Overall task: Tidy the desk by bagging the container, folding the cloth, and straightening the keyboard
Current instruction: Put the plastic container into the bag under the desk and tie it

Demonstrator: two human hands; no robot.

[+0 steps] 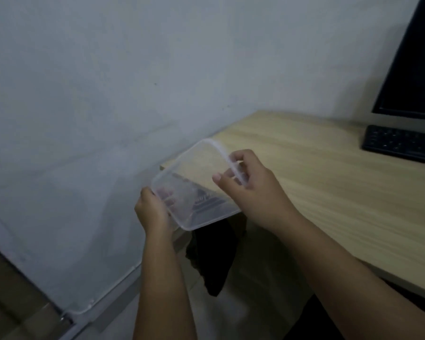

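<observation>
A clear plastic container (196,182) is held tilted in the air over the left end of the wooden desk (329,182). My left hand (152,209) grips its lower left corner. My right hand (250,185) pinches its right rim between thumb and fingers. A dark cloth (214,256) hangs down below the container, off the desk's front corner. The black keyboard (402,143) lies at the far right of the desk, partly cut off by the frame.
A dark monitor (412,69) stands behind the keyboard at the right edge. A pale wall (108,94) fills the left and back. Tiled floor and a metal strip (84,315) show at lower left.
</observation>
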